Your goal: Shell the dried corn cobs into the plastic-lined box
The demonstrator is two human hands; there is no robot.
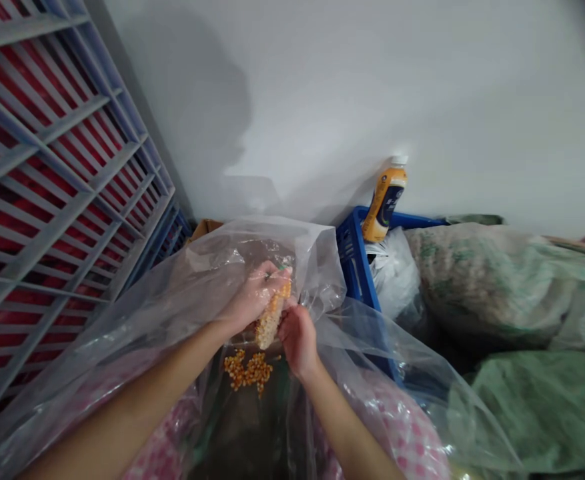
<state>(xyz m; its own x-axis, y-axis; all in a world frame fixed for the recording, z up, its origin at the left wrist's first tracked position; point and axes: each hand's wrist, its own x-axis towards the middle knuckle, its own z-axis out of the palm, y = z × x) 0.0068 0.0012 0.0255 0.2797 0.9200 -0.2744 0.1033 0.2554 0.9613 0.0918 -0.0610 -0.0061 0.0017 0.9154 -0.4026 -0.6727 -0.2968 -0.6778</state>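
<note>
A dried corn cob [272, 315] is held tilted between both hands, its upper part still covered in yellow kernels and its lower end bare and pale. My left hand [255, 293] is closed around the cob's upper part from the left side. On the cob's right side, my right hand [299, 340] has its fingers curled and pressed against it; its fingertips are partly hidden. Below lies a small heap of loose corn kernels [248, 371] on a large clear plastic bag [317, 257], which spreads under both hands and over my lap.
Stacked plastic crates [87, 193] with red contents rise at the left. On the right, a blue crate [365, 280] holds a yellow drink bottle [385, 200] and white plastic bags [395, 277]. Full woven sacks [497, 287] lie farther right. A white wall [322, 87] stands behind.
</note>
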